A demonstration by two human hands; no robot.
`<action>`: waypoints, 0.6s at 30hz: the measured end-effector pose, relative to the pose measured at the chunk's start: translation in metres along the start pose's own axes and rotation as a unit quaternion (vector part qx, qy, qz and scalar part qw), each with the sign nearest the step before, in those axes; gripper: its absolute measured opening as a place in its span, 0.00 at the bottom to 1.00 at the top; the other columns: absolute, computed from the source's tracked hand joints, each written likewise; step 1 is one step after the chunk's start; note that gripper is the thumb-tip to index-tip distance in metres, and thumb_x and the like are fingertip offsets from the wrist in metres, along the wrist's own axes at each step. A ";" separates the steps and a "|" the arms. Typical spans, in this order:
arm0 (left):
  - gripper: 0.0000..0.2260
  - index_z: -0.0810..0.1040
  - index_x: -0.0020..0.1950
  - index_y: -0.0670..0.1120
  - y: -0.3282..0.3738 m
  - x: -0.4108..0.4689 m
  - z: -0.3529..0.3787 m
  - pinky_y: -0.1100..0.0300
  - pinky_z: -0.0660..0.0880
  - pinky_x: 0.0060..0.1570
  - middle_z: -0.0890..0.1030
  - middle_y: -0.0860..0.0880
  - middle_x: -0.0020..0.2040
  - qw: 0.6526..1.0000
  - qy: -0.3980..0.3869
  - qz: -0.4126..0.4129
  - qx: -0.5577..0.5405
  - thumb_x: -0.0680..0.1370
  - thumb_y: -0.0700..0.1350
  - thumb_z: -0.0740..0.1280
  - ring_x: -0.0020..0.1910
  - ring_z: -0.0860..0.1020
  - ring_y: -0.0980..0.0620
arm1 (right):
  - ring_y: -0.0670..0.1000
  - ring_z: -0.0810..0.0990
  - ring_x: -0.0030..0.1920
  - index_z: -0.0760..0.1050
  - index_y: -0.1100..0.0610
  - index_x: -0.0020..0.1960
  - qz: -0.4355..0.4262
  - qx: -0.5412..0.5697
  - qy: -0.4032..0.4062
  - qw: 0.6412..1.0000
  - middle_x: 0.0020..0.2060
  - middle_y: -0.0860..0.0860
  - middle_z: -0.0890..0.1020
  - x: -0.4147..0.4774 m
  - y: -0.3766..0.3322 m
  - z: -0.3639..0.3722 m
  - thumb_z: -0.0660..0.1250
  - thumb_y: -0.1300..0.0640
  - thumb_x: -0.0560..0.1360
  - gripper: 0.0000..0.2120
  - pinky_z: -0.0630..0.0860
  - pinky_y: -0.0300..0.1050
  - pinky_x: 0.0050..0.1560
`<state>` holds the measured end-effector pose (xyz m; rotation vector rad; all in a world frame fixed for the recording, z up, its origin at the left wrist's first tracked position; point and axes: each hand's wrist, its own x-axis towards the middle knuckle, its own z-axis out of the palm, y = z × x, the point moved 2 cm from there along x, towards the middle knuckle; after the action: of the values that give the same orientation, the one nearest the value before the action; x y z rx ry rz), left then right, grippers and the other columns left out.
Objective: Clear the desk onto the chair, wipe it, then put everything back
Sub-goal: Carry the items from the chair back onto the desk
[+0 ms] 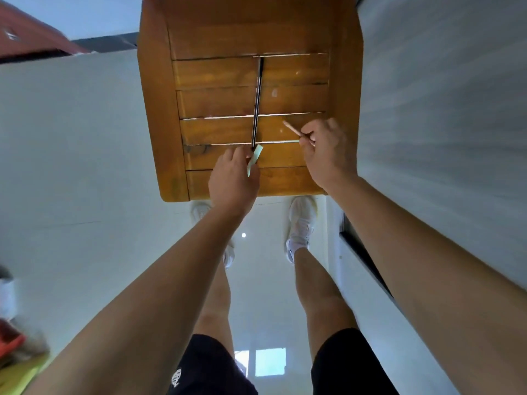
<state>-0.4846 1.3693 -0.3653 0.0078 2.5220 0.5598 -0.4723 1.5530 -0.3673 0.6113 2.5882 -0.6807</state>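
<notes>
On slatted wooden chair seat (228,104): long black pen (257,104) lies across slats. Left hand (232,181) pinches pale green slip (254,159) (kind unclear) at pen's near end. Right hand (328,155) grips tan pencil (292,129).

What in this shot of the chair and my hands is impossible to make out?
Head view only:
- Pale green piece: half covered by the left hand; what it is, unclear.
- Pencil: rear end hidden in the right hand.
- Chair: far part cut off by the top edge.
- Red and yellow things, lower left: blurred, cut by the edge.
</notes>
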 end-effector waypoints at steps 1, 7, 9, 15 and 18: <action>0.14 0.76 0.63 0.48 -0.004 0.000 -0.004 0.59 0.77 0.49 0.79 0.50 0.59 1.000 0.007 -0.006 -0.010 0.80 0.50 0.68 0.54 0.77 0.50 | 0.48 0.74 0.48 0.76 0.52 0.60 0.007 0.015 -0.002 1.000 0.57 0.52 0.78 0.001 -0.003 0.001 0.64 0.50 0.82 0.10 0.63 0.32 0.38; 0.09 0.78 0.57 0.46 -0.033 0.011 -0.035 0.65 0.73 0.42 0.80 0.50 0.52 0.991 0.095 -0.036 -0.083 0.80 0.49 0.68 0.49 0.78 0.51 | 0.52 0.81 0.53 0.76 0.52 0.62 0.069 0.101 0.009 0.992 0.57 0.50 0.82 0.020 -0.044 0.017 0.66 0.48 0.81 0.13 0.77 0.39 0.44; 0.09 0.78 0.56 0.46 -0.043 0.019 -0.043 0.67 0.71 0.41 0.79 0.50 0.51 0.988 0.113 -0.035 -0.096 0.80 0.49 0.67 0.48 0.78 0.52 | 0.53 0.80 0.54 0.75 0.53 0.63 0.080 0.117 0.016 0.990 0.57 0.51 0.81 0.028 -0.059 0.025 0.65 0.48 0.81 0.14 0.80 0.45 0.48; 0.12 0.77 0.60 0.47 -0.063 0.038 -0.044 0.68 0.68 0.42 0.78 0.50 0.55 0.988 0.111 -0.053 -0.090 0.80 0.52 0.68 0.50 0.77 0.54 | 0.49 0.78 0.51 0.76 0.53 0.60 0.084 0.082 0.057 0.991 0.53 0.49 0.81 0.040 -0.093 0.043 0.67 0.37 0.76 0.22 0.73 0.41 0.40; 0.14 0.76 0.60 0.48 -0.068 0.039 -0.042 0.72 0.66 0.41 0.78 0.50 0.55 0.989 0.105 -0.055 -0.089 0.79 0.54 0.67 0.50 0.76 0.54 | 0.50 0.80 0.53 0.77 0.53 0.60 0.070 0.064 0.057 0.994 0.54 0.50 0.81 0.039 -0.095 0.046 0.68 0.39 0.77 0.21 0.78 0.43 0.45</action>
<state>-0.5325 1.2956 -0.3800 -0.2676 2.6445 0.7753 -0.5403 1.4656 -0.3883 0.8881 2.5893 -0.7900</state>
